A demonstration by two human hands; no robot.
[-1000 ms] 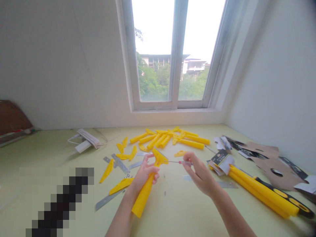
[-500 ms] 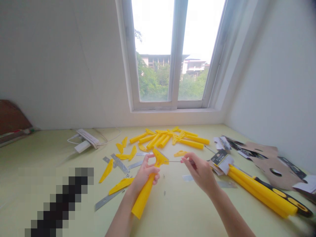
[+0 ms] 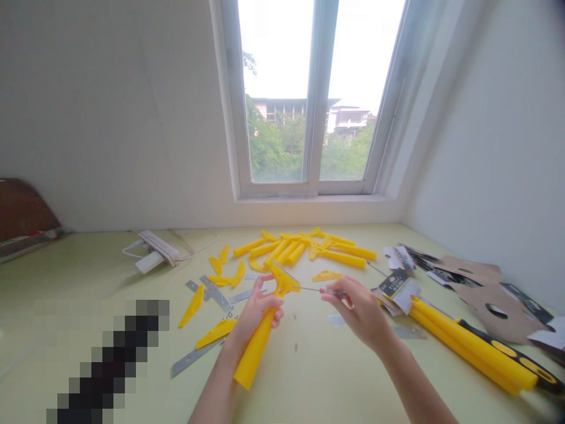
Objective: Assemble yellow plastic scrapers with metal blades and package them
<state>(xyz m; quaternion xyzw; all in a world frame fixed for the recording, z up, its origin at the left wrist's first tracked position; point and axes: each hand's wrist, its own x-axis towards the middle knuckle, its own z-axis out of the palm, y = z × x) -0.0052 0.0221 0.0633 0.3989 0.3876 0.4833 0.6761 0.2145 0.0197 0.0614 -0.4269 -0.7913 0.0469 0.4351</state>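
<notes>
My left hand (image 3: 260, 306) is wrapped around a yellow scraper (image 3: 256, 352), just below its head. The scraper's handle slants down toward me, and its wide head points up and away. In my right hand (image 3: 357, 303) is a screwdriver (image 3: 327, 291), held by its reddish handle. Its thin shaft reaches leftward, and the tip meets the scraper's head. Two small screws (image 3: 295, 347) lie on the table below the hands. Left of my left hand are a loose yellow clamp piece (image 3: 216, 334) and a metal blade (image 3: 194, 360) partly beneath it.
Several yellow scraper handles (image 3: 295, 250) are heaped near the window wall. More blades (image 3: 216, 291) and yellow pieces (image 3: 192, 306) lie at left. A power strip (image 3: 159, 247) sits at back left. Cardboard packaging (image 3: 481, 294) and long yellow-handled tools (image 3: 477, 347) occupy the right side.
My right hand has shifted slightly on the screwdriver, and more of its reddish handle shows now. The scraper stays nearly in place in my left hand.
</notes>
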